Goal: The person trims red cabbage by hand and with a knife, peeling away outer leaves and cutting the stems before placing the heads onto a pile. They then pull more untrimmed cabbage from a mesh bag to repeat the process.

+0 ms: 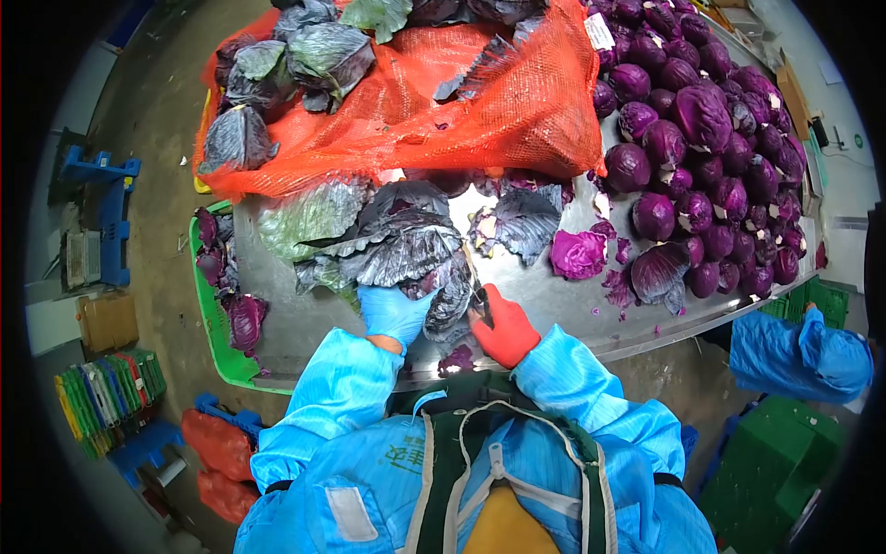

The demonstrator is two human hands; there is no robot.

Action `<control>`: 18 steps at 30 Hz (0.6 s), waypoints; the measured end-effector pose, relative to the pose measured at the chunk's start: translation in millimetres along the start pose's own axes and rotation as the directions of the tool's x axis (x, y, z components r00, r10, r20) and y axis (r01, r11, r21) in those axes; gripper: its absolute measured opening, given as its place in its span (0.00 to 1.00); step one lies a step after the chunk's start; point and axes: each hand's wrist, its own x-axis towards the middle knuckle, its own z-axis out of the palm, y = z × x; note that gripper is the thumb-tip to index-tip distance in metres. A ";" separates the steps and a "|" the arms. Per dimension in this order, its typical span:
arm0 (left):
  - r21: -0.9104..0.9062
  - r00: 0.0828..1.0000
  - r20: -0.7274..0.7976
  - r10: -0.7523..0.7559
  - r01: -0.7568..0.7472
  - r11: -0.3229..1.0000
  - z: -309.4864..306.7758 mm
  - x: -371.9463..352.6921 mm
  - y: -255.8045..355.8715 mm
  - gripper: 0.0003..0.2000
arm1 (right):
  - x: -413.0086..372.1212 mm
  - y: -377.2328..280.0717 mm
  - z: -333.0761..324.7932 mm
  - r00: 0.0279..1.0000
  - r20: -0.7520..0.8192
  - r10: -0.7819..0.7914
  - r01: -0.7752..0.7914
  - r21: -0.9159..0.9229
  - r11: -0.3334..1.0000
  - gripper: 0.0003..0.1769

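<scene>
Shiny metal table (591, 316), heaped at the right with trimmed purple cabbages (706, 120), near the front edge a dark leafy cabbage (401, 235), pale green leaves (309, 222) to its left, loose dark leaves (528, 222) to its right, a bright purple chunk (577, 255) beside purple scraps (617, 289)

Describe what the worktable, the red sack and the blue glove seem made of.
Worktable: smooth bare metal, probably stainless steel; grey with bright reflections.
Red sack: likely woven plastic mesh, slightly shiny; a fine grid shows.
Blue glove: thin, smooth, rubbery-looking, perhaps nitrile; it fits closely.
</scene>
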 end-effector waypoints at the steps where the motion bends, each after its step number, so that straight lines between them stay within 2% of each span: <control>1: -0.060 1.000 0.001 0.012 -0.012 0.998 -0.2 0.5 3.5 0.35 | 4.8 1.6 0.5 0.999 -0.037 -0.006 0.004 -0.058 0.998 0.21; 2: -0.119 1.000 0.000 0.024 -0.023 0.993 0.9 2.6 5.8 0.34 | 10.1 4.4 -0.4 0.999 -0.040 0.003 -0.006 -0.060 0.998 0.21; 3: -0.099 0.997 -0.020 0.080 -0.081 0.992 3.1 4.7 9.7 0.33 | 14.8 8.0 -0.9 0.998 -0.048 0.032 -0.036 -0.101 0.994 0.21; 4: -0.105 0.997 -0.012 0.076 -0.077 0.991 5.4 7.1 14.1 0.33 | 20.2 12.8 -1.6 0.997 -0.057 0.059 -0.067 -0.142 0.988 0.21; 6: -0.100 0.974 -0.087 0.210 -0.218 0.971 7.3 8.6 27.6 0.23 | 35.0 29.6 -8.6 0.998 -0.027 0.061 -0.064 -0.152 0.986 0.23; 7: 0.102 0.947 -0.253 0.199 -0.178 0.979 12.1 2.4 38.2 0.27 | 39.0 34.6 -11.6 0.999 -0.002 0.048 -0.048 -0.162 0.986 0.24; 8: 0.096 0.947 -0.254 0.198 -0.179 0.979 12.2 3.5 34.9 0.27 | 39.7 37.9 -12.7 0.999 -0.005 0.051 -0.051 -0.168 0.985 0.24; 10: -0.006 0.986 0.064 0.152 -0.152 0.988 9.4 6.3 25.0 0.37 | 35.0 26.3 -20.4 0.994 0.052 0.093 -0.084 -0.152 0.985 0.21; 11: -0.028 0.990 0.111 0.083 -0.080 0.996 4.6 0.8 23.1 0.37 | 27.5 16.7 -26.3 0.977 0.134 0.165 -0.164 -0.020 0.986 0.20; 12: -0.027 0.990 0.120 0.070 -0.067 0.997 4.7 -3.6 21.3 0.37 | 19.8 5.8 -32.1 0.961 0.176 0.214 -0.213 -0.026 0.977 0.20; 14: -0.204 0.973 0.229 -0.026 0.075 0.976 6.2 -10.3 15.7 0.37 | 19.3 13.2 -24.0 0.979 0.142 0.148 -0.135 -0.099 0.986 0.20; 15: -0.264 0.975 0.219 -0.032 0.091 0.960 6.2 -7.3 13.6 0.37 | 26.9 19.4 -18.6 0.975 0.157 0.160 -0.146 -0.098 0.984 0.20; 16: -0.108 0.989 0.130 0.069 -0.055 0.993 6.9 -6.1 11.8 0.38 | 38.6 28.8 -10.9 0.979 0.122 0.165 -0.147 -0.148 0.978 0.20; 18: -0.288 1.000 -0.009 -0.030 0.026 0.957 13.9 -6.6 16.1 0.37 | 56.0 43.0 -4.9 0.993 0.064 0.101 -0.087 -0.195 0.977 0.20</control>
